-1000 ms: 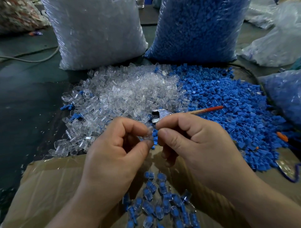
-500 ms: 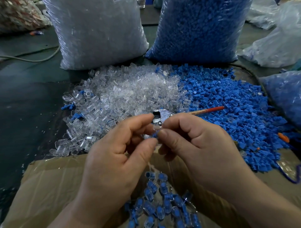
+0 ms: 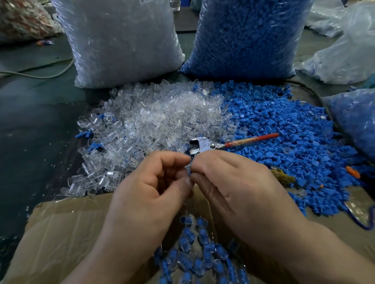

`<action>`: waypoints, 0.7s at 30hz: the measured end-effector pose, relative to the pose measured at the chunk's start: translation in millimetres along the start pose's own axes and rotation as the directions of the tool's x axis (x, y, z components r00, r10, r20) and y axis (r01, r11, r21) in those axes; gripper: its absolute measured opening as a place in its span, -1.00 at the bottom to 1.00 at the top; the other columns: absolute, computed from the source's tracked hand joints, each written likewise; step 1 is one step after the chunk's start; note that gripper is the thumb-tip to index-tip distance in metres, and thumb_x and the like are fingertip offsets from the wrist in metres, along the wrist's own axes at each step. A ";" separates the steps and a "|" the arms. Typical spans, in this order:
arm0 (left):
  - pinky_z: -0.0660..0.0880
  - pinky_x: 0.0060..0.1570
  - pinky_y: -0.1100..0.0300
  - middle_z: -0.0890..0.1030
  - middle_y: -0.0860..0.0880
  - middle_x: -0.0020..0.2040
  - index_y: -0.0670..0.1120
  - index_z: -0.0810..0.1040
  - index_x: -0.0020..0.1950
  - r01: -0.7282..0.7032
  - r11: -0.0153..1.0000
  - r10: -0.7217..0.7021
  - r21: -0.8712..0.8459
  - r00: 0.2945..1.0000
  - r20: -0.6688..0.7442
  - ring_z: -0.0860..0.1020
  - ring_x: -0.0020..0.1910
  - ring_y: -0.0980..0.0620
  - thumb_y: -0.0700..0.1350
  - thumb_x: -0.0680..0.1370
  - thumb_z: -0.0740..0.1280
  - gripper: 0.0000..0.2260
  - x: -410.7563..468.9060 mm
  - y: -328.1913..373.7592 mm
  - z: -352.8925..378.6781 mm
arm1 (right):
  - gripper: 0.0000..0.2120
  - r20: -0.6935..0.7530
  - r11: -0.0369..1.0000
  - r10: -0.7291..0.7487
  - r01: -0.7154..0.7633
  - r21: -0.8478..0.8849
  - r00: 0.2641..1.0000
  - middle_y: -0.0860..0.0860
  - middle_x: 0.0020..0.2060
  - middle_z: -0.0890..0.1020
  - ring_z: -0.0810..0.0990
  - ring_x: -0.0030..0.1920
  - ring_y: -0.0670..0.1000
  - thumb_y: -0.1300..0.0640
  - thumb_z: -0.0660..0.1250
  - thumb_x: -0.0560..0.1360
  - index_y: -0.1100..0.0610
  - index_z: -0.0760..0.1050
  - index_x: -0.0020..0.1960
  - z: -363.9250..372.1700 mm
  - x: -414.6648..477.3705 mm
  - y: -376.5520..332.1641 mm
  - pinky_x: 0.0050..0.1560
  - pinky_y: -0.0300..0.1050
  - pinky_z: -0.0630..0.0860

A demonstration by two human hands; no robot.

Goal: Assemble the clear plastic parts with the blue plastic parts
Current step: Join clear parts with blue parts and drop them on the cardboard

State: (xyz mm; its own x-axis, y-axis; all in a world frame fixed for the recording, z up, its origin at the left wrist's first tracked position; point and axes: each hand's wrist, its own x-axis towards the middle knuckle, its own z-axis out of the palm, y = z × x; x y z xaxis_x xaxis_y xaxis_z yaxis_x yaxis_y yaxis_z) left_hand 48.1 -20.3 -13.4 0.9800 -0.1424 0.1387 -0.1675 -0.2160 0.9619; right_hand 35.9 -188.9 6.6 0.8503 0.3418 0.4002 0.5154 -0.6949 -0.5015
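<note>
I watch the left hand (image 3: 150, 194) and the right hand (image 3: 233, 192) meet fingertip to fingertip above the cardboard box (image 3: 67, 227). Each pinches, between thumb and forefinger, the same small blue part (image 3: 188, 172). Only a little blue shows there. Whether a clear shell sits around it already, I cannot tell, because the fingers cover it.

I judge the step in hand to be the pressing together of one pair. The next move, I think, needs a firm straight push until the two halves seat, then a release over the box, where the finished pieces (image 3: 198, 249) lie in a heap just below the hands.

Beyond the hands lie the pliers (image 3: 205, 145) with a red handle, on the border between the clear parts (image 3: 154, 121) on the left and the blue parts (image 3: 294, 142) on the right. Behind them stand a sack of clear parts (image 3: 121, 40) and a sack of blue parts (image 3: 243, 36).

As for writing, a white label (image 3: 145, 1) shows at the top edge of the clear sack, but it is cut off and I cannot read it. I see no brand.
</note>
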 end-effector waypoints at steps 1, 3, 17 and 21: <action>0.60 -0.21 0.15 0.70 0.04 -0.15 0.20 0.63 0.01 0.006 1.000 -0.006 -0.002 1.000 0.000 0.68 -0.20 0.05 0.02 0.42 0.50 -0.80 0.7 -1.3 -0.7 | -0.82 0.012 1.000 -0.005 0.006 -0.019 1.000 -0.08 -0.05 0.56 0.51 -0.10 -0.05 0.08 0.18 0.64 0.11 0.53 0.08 0.0 -0.1 0.9 -0.14 -0.03 0.51; 0.59 -0.24 0.10 0.70 0.02 -0.20 0.18 0.63 -0.03 0.018 1.000 -0.018 0.005 1.000 0.001 0.67 -0.24 0.01 -0.10 0.45 0.53 -0.80 1.3 -3.6 -0.3 | -0.80 0.021 0.998 -0.035 0.036 -0.053 0.999 -0.02 0.02 0.59 0.55 -0.02 0.02 0.11 0.18 0.63 0.15 0.55 0.12 0.1 -0.6 1.9 -0.06 0.02 0.53; 0.52 -0.48 0.26 0.61 -0.08 -0.39 0.01 0.64 -0.23 0.242 0.892 -0.240 -0.383 0.969 0.053 0.56 -0.45 -0.01 -0.02 0.14 0.49 -0.77 7.2 6.2 -8.6 | -0.33 0.206 0.720 0.484 -0.254 -0.646 0.851 -0.09 0.41 0.32 0.27 0.38 0.09 -0.36 0.06 0.42 -0.15 0.07 0.47 -29.4 9.6 42.7 0.41 0.10 0.20; 0.52 -0.50 0.24 0.61 -0.10 -0.38 0.00 0.64 -0.24 0.269 0.882 -0.254 -0.388 0.963 0.089 0.56 -0.44 -0.02 -0.07 0.18 0.48 -0.82 7.1 5.3 -9.1 | -0.30 0.206 0.718 0.486 -0.254 -0.648 0.849 -0.14 0.27 0.41 0.34 0.23 0.06 -0.41 0.00 0.32 -0.20 0.16 0.41 -33.0 15.7 47.9 0.24 0.08 0.30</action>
State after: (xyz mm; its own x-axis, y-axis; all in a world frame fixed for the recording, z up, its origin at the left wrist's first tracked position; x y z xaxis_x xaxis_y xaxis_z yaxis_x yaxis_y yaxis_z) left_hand 55.1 -13.7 -5.2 0.9769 -0.1681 -0.1320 0.1572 0.1463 0.9767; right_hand 70.4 -237.7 14.2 0.9946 0.0827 -0.0620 0.0850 -0.9957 0.0356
